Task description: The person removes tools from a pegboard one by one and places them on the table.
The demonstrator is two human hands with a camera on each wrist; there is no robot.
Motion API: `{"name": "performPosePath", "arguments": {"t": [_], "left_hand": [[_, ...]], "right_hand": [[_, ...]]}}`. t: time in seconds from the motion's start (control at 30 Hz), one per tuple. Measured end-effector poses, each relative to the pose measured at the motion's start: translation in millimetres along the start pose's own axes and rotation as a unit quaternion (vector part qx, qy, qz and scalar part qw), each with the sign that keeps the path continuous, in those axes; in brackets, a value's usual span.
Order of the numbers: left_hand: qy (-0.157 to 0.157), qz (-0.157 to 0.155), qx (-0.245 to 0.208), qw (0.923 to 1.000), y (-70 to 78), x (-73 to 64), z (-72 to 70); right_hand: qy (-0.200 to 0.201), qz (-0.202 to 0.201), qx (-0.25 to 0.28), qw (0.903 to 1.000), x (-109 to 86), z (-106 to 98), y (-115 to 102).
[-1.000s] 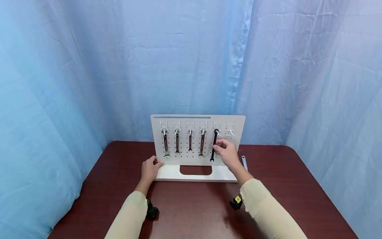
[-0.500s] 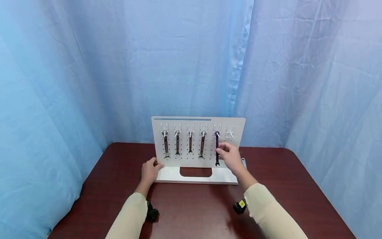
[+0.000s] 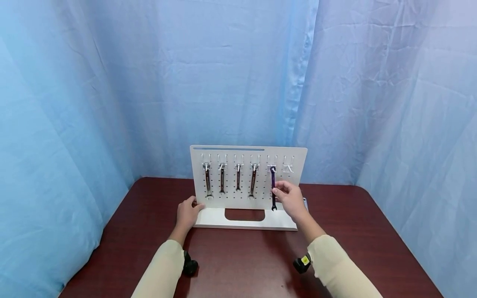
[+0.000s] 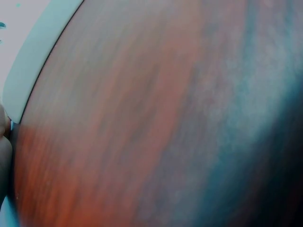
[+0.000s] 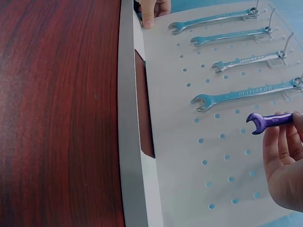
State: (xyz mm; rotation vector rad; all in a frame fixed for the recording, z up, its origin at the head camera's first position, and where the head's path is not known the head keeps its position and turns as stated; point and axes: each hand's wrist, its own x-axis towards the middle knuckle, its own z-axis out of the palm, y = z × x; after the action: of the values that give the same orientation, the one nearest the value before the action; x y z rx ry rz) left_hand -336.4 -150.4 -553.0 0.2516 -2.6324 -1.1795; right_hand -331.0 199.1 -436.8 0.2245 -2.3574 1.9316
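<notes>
Head view shows the right hand (image 3: 291, 200) closed in a pinch on the purple wrench (image 3: 273, 179), the left hand (image 3: 187, 212) gripping the board (image 3: 216, 203).

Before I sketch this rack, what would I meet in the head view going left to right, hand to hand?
Left hand, long silver metal wrench, shorter silver metal wrench, shortest silver metal wrench, another long silver metal wrench, dark purple metal wrench, right hand.
</notes>
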Motion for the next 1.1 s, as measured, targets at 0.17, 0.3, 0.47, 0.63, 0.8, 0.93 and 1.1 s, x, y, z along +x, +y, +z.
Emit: {"name": "performPosePath", "arguments": {"t": [0.17,0.3,0.47,0.63,0.8,0.93,1.1], "left_hand": [[0.001,-0.001,0.004,1.0,1.1,-0.1,-0.8],[-0.004,0.001,0.005,1.0,2.0,-1.1,-1.1],[-0.004,0.002,0.006,1.0,2.0,-1.2,-1.3],[-0.001,0.001,0.006,1.0,1.4,-0.9,-0.9],[0.002,-0.003,0.005,1.0,1.7,-1.2,-0.9],[0.006,-0.004,0.005,1.0,1.9,-1.2,-1.1],[0.006,-0.002,0.001,1.0,2.3,-1.9,-2.2]], "right_hand": [[-0.004,-0.004,0.013,0.9999,-6.3,-1,-2],[-0.005,-0.002,0.01,0.9999,-11.1,-3,-2],[-0.008,-0.006,0.005,0.9999,-15.7,-5,-3],[-0.012,-0.003,0.012,0.9999,-19.9,-7,-7],[-0.017,0.007,0.03,0.9994,-25.2,-10,-17],[-0.028,0.015,0.039,0.9987,-28.0,-12,-26],[-0.044,0.018,0.036,0.9982,-30.2,-15,-33]]}}
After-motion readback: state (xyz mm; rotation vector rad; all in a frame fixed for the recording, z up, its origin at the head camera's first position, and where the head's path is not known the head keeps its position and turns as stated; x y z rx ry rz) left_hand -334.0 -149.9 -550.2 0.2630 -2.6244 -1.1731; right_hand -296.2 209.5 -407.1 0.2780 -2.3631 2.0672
